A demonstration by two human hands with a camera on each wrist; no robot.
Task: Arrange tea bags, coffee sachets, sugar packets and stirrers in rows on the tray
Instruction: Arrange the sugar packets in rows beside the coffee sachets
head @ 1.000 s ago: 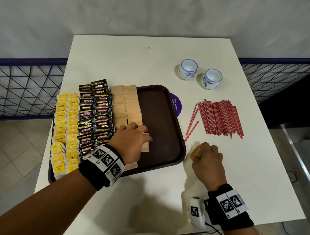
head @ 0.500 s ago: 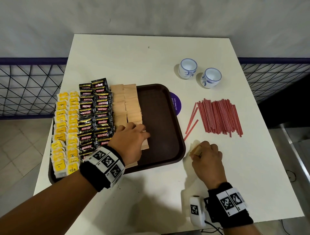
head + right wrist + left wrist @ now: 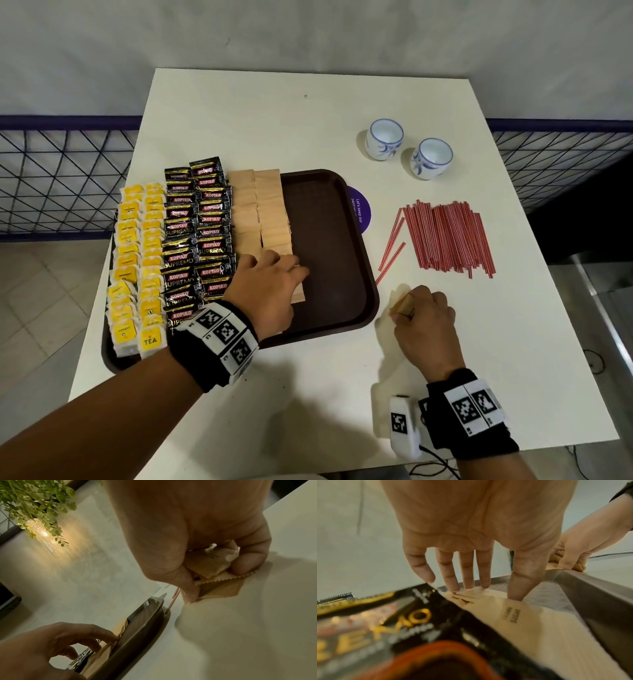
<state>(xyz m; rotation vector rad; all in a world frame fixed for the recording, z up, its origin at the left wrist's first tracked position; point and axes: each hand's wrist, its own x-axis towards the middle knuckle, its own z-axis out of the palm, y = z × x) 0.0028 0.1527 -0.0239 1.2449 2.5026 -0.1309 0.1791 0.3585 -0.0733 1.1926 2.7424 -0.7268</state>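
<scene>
We see a brown tray (image 3: 342, 274) lying on the white counter (image 3: 274, 120). On the tray, from its left side, stand two rows of yellow tea bags (image 3: 137, 260), two rows of black coffee sachets (image 3: 197, 236) and two rows of tan sugar packets (image 3: 260, 209). The right part of the tray floor is bare.

Our left hand (image 3: 270, 291) rests on the near end of the sugar rows. Its fingers (image 3: 465, 572) are straight and spread, and the fingertips press down on the top packets; the thumb touches the edge of a packet beside the bare tray floor.

Our right hand (image 3: 423, 317) rests on the counter just beside the tray's near right corner. Its thumb and curled fingers pinch a small stack of loose sugar packets (image 3: 214, 566), which touches the counter.

The red stirrers (image 3: 448, 236) lie in a pile on the counter to the right of the tray, well apart from both hands; a few single stirrers lie between the pile and the tray. Two white-and-blue cups (image 3: 407, 147) stand beyond the stirrers. A purple round sticker (image 3: 359, 209) shows at the tray's right edge.
</scene>
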